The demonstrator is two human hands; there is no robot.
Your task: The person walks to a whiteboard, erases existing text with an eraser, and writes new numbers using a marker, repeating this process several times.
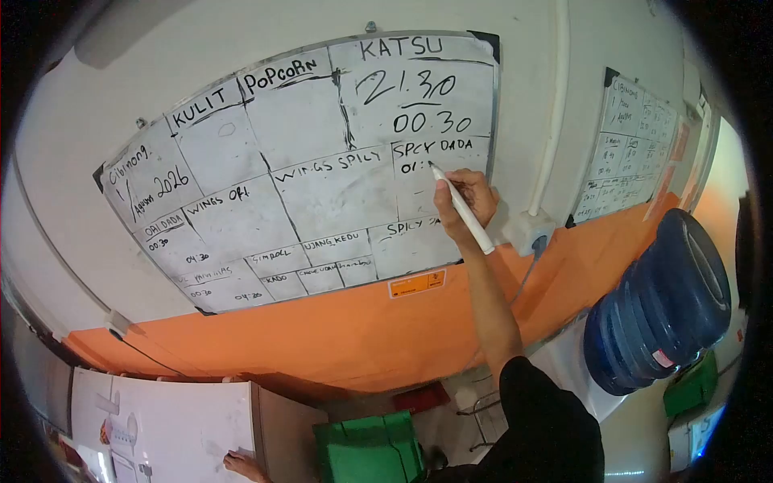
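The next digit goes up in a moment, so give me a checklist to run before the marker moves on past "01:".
1. Marker firmly in the right hand grip: ok.
2. Marker tip touching the whiteboard just after "01:": ok.
3. Blank space right of "01:" in that cell: ok.
4. Left hand resting on the cabinet, holding nothing: ok.
5. Ink flowing well: cannot tell.
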